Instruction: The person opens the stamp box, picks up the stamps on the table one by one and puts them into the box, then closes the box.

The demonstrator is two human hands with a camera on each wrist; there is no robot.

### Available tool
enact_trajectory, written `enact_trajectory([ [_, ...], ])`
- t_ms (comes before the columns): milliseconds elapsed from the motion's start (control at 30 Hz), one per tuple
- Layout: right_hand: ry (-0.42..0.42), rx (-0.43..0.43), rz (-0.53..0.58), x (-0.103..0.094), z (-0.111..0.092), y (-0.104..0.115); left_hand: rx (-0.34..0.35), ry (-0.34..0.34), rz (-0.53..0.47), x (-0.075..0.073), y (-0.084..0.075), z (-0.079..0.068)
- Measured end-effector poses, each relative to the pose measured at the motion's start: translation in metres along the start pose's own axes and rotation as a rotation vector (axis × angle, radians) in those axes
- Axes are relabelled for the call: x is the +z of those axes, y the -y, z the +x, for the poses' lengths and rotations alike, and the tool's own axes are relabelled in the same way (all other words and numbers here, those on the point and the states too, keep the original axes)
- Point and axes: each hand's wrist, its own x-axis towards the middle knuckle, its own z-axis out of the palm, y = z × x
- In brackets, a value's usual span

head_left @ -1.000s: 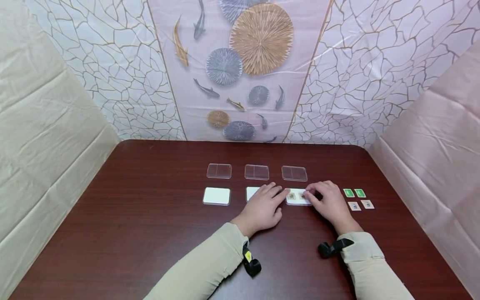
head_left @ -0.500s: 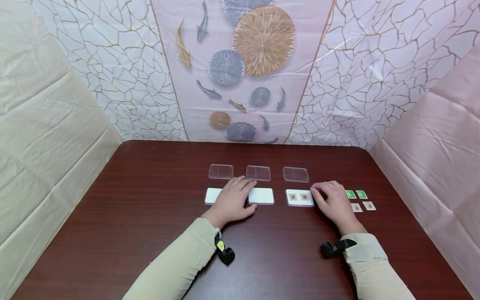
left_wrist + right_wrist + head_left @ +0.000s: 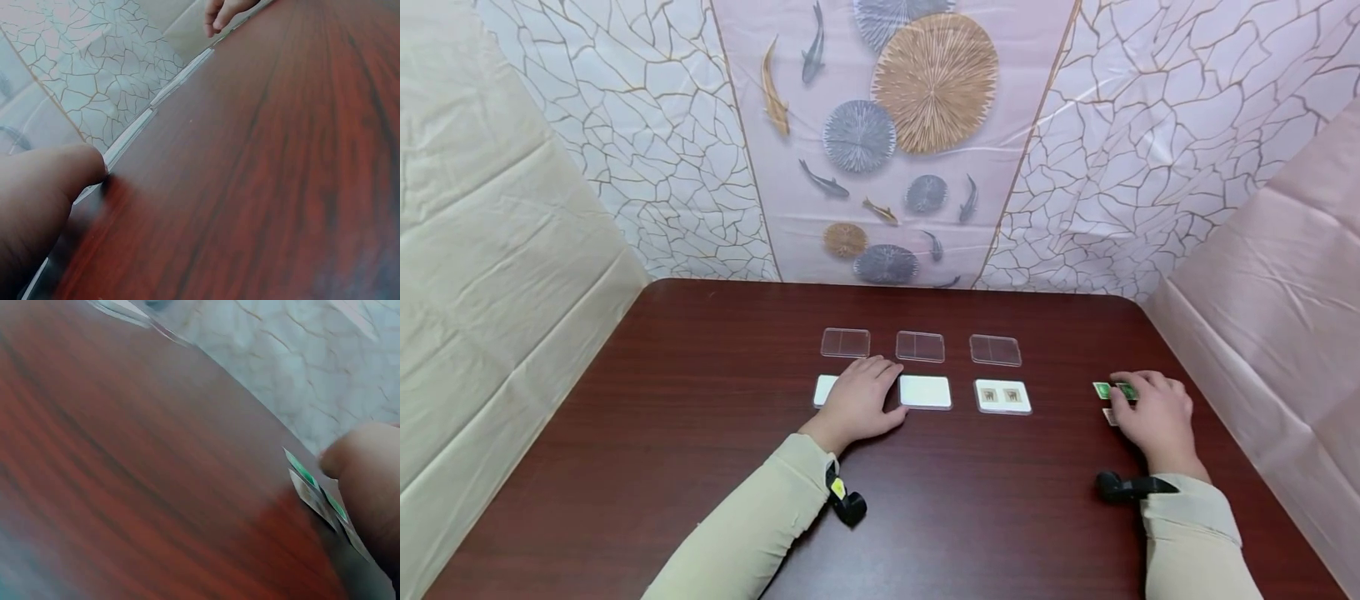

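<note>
My left hand (image 3: 859, 398) lies with relaxed fingers over much of the left white-backed case (image 3: 823, 389), its thumb reaching toward the middle white-backed case (image 3: 925, 392). To the right, another such case (image 3: 1002, 409) bears two small brownish stamps (image 3: 1012, 396) side by side. My right hand (image 3: 1159, 421) hovers over a group of small stamps at the far right, fingers loosely bent. Two are green stamps (image 3: 1101, 390); a beige stamp (image 3: 1108, 416) shows at the hand's edge, others hidden beneath it. In the right wrist view the thumb is just above the green stamps (image 3: 302, 470).
Three clear lids (image 3: 846, 342) lie in a row behind the cases on the dark wooden table (image 3: 700, 467). A patterned cloth (image 3: 925, 200) hangs behind the table's far edge, with plain cloth walls (image 3: 1262, 275) at both sides.
My right hand has left the right case and moved right, over the green and beige stamps. My left hand has moved left from the middle case to the left one.
</note>
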Motion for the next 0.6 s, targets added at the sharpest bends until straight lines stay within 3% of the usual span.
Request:
enact_trajectory([
  [333, 0.039, -0.006, -0.014, -0.002, -0.0023, -0.006, -0.001, 0.005, -0.002, -0.0008, -0.0018, 0.0004],
  [600, -0.001, -0.032, -0.021, -0.0014, 0.0017, -0.0023, -0.013, 0.014, -0.003, 0.001, -0.001, 0.0014],
])
